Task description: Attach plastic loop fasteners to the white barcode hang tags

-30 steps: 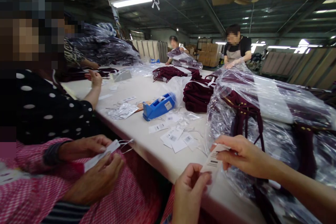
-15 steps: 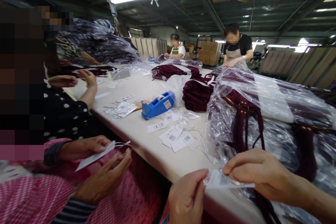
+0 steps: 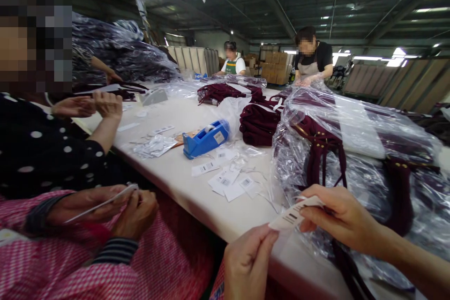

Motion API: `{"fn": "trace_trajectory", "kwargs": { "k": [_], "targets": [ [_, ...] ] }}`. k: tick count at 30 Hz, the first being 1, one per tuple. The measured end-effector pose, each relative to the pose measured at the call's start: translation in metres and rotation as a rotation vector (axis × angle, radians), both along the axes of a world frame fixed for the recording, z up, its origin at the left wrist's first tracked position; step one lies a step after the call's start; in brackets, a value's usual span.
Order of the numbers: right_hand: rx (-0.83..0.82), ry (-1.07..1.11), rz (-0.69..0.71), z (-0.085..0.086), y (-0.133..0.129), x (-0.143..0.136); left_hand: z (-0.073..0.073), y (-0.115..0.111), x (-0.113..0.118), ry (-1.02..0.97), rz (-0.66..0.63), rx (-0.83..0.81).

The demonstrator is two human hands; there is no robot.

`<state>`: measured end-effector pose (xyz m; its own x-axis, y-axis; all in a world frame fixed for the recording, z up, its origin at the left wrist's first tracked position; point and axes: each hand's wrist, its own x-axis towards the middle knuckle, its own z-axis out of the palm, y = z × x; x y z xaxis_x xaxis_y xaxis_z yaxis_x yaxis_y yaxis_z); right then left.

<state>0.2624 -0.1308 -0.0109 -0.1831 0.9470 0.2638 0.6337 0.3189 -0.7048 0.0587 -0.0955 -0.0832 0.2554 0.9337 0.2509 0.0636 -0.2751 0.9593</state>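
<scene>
My left hand (image 3: pixel 248 258) and my right hand (image 3: pixel 339 218) both pinch a white barcode tag (image 3: pixel 293 215) over the near edge of the long white table (image 3: pixel 183 173). The left fingers hold its lower left end, the right fingers its upper right end. Just behind my right hand lies a heap of maroon garments in clear plastic bags (image 3: pixel 351 145). Loose white tags with strings (image 3: pixel 228 180) lie on the table a little beyond my hands.
A blue tape dispenser (image 3: pixel 206 139) stands mid-table. Folded maroon garments (image 3: pixel 258 124) lie behind it. A person in a pink checked sleeve (image 3: pixel 105 208) holds a tag at my left. Other people work along the left side and the far end.
The tag lay flat and low between my hands half a second ago; now it is raised and tilted, its barcode side showing. The person at my left has closed both hands on a tag.
</scene>
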Motion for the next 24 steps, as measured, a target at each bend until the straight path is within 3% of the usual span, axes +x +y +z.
{"fn": "trace_trajectory", "kwargs": {
  "k": [5,11,16,24],
  "targets": [
    [-0.12,0.362,-0.12,-0.001,0.007,-0.006,0.001,0.0,0.001,-0.123,-0.027,-0.254],
    [-0.125,0.593,-0.15,-0.002,0.008,-0.009,0.007,-0.001,0.004,-0.242,-0.048,-0.433],
    [-0.127,0.673,-0.096,-0.007,0.007,-0.014,0.009,0.0,0.006,-0.259,-0.088,-0.505],
    [-0.104,0.614,-0.022,-0.017,0.01,-0.015,0.007,0.001,0.004,-0.273,-0.119,-0.532]
  ]
}}
